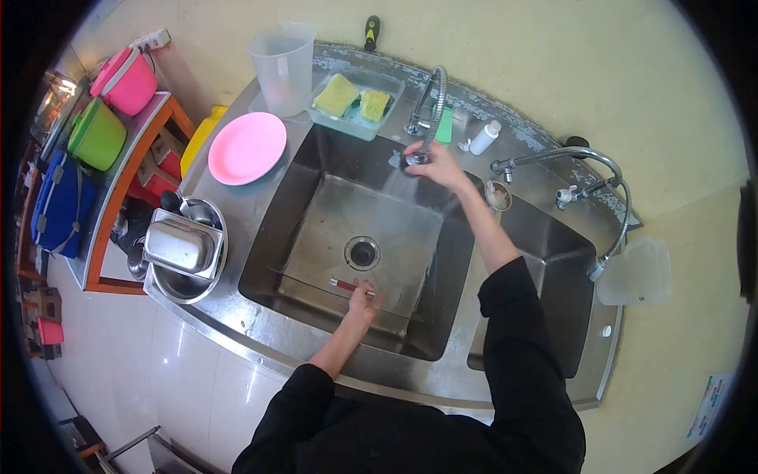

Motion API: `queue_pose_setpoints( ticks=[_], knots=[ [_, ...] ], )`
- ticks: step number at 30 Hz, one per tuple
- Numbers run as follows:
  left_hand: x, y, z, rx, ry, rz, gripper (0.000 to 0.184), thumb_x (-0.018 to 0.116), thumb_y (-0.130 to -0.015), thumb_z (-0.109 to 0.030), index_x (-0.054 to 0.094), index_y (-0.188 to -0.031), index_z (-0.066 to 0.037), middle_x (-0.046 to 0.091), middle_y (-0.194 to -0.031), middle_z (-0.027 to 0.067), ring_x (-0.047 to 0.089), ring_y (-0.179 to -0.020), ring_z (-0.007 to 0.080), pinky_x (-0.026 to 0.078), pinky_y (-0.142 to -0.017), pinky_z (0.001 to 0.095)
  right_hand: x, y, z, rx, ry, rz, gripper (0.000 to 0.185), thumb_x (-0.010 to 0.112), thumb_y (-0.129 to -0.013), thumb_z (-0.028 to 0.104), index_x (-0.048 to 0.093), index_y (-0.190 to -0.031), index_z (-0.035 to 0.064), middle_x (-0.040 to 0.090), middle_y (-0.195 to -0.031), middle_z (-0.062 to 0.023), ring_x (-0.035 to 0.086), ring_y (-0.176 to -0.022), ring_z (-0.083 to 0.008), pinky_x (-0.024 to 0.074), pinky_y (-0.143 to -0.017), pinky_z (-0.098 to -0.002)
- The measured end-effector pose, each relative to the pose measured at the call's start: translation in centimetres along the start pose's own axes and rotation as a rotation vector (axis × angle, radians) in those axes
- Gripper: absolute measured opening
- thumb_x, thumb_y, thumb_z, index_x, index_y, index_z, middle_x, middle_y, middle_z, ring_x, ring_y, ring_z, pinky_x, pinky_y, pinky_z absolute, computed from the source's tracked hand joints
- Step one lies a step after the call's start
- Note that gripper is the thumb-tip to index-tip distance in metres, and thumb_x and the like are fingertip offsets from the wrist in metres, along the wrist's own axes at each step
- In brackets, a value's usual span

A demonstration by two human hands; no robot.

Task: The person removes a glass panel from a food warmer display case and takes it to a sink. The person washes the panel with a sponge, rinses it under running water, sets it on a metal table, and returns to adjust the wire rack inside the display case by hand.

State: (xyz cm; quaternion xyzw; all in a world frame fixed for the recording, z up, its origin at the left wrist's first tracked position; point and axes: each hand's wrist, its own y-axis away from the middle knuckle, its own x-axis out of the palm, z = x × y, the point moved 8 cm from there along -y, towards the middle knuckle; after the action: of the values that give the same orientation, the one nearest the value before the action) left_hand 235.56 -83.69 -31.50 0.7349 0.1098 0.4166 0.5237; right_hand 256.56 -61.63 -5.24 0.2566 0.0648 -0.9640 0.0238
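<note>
In the large sink basin [316,304], my left hand [362,306] is closed around a slim utensil with a dark red handle [344,285]. Its other end is blurred, so I cannot tell its exact kind. My right hand [436,166] grips the spray head [416,159] of a coiled-hose faucet [439,83] near the basin's back right corner. Water fans out from the head into the basin. Between the two hands lies the round drain [362,253].
Left of the basin are a pink plate [248,148] and metal bowls [183,284]. Behind it stand a plastic pitcher [283,73] and a tray [365,126] with sponges. Rightward are a white bottle [485,137], a second faucet [588,152] and a smaller basin [553,272].
</note>
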Motion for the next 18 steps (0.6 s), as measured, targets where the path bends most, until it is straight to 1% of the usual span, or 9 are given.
queue_pose_setpoints(
  ticks=[2,5,6,8,11,13,14,17,18],
  knots=[
    [-0.1,-0.4,-0.1,0.022,0.006,0.012,0.088,0.046,-0.061,0.01,0.015,-0.132,-0.032,0.035,-0.123,-0.0012,0.045,-0.1,0.0143,0.029,-0.094,0.0498,1.9,-0.3,1.0,0.062,-0.187,0.008,0.032,0.071,-0.061,0.01,0.059,-0.09,0.0047,0.058,-0.081,-0.0037,0.055,-0.077,-0.0118,0.0439,-0.066,-0.0254],
    [0.0,-0.2,-0.2,0.021,-0.011,0.018,0.088,0.046,-0.061,0.01,0.014,-0.133,-0.031,0.031,-0.129,-0.002,0.043,-0.103,0.0158,0.03,-0.093,0.0492,2.6,0.0,5.4,0.032,-0.215,0.08,0.031,0.07,-0.064,0.012,0.059,-0.092,0.0063,0.058,-0.086,-0.0033,0.055,-0.082,-0.0111,0.0452,-0.067,-0.0257],
    [0.0,-0.3,-0.2,0.028,-0.026,0.016,0.088,0.046,-0.062,0.01,0.014,-0.133,-0.03,0.032,-0.129,-0.0019,0.043,-0.104,0.0163,0.031,-0.092,0.049,2.6,1.0,6.7,0.157,-0.287,0.175,0.032,0.069,-0.067,0.015,0.058,-0.096,0.0076,0.058,-0.09,-0.0022,0.054,-0.084,-0.0105,0.0453,-0.067,-0.0248],
    [-0.4,-0.8,-0.2,0.043,-0.054,0.009,0.087,0.046,-0.062,0.009,0.013,-0.133,-0.03,0.033,-0.128,-0.0016,0.043,-0.104,0.0173,0.033,-0.091,0.0484,0.9,2.7,8.1,0.243,-0.263,0.255,0.034,0.069,-0.068,0.018,0.057,-0.098,0.0085,0.058,-0.092,-0.0016,0.054,-0.085,-0.0102,0.045,-0.067,-0.0239],
    [-3.3,-6.7,2.3,-0.296,0.091,0.138,0.087,0.045,-0.063,0.006,0.01,-0.133,-0.033,0.035,-0.126,-0.0054,0.043,-0.099,0.0144,0.036,-0.085,0.0438,-2.2,4.7,8.6,0.273,-0.17,0.365,0.035,0.068,-0.07,0.02,0.055,-0.101,0.0093,0.058,-0.093,-0.0006,0.054,-0.086,-0.0097,0.0443,-0.066,-0.0226],
    [-1.7,-3.3,1.0,-0.062,0.046,0.046,0.074,0.046,-0.064,0.005,0.024,-0.127,-0.027,0.041,-0.117,-0.0043,0.045,-0.091,0.0154,0.039,-0.08,0.0419,-3.7,5.1,7.4,0.283,-0.136,0.425,0.033,0.067,-0.071,0.012,0.054,-0.101,0.0082,0.057,-0.097,-0.0025,0.055,-0.081,-0.0096,0.0433,-0.063,-0.021],
    [-0.7,-1.4,0.4,0.058,0.025,-0.003,0.067,0.046,-0.065,0.005,0.031,-0.124,-0.023,0.044,-0.112,-0.0038,0.047,-0.086,0.0158,0.041,-0.077,0.041,-3.5,4.9,7.4,0.29,-0.153,0.43,0.033,0.067,-0.071,0.013,0.054,-0.101,0.0082,0.057,-0.095,-0.0022,0.055,-0.082,-0.0096,0.0438,-0.064,-0.0213],
    [-0.2,-0.2,0.3,0.086,0.091,-0.038,0.057,0.046,-0.065,0.005,0.039,-0.116,-0.019,0.048,-0.102,-0.0008,0.048,-0.082,0.0164,0.043,-0.071,0.0354,-1.7,3.8,8.5,0.274,-0.217,0.412,0.034,0.067,-0.07,0.015,0.055,-0.101,0.008,0.059,-0.093,-0.0015,0.056,-0.082,-0.0095,0.0448,-0.066,-0.0218],
    [-0.3,-0.8,0.8,0.013,0.067,-0.016,0.059,0.046,-0.065,0.006,0.039,-0.117,-0.02,0.048,-0.103,-0.0004,0.047,-0.083,0.0162,0.043,-0.071,0.0341,-0.5,3.2,9.0,0.251,-0.248,0.389,0.034,0.068,-0.07,0.015,0.055,-0.101,0.0079,0.059,-0.093,-0.0016,0.056,-0.081,-0.0094,0.0449,-0.066,-0.0217]
  ],
)
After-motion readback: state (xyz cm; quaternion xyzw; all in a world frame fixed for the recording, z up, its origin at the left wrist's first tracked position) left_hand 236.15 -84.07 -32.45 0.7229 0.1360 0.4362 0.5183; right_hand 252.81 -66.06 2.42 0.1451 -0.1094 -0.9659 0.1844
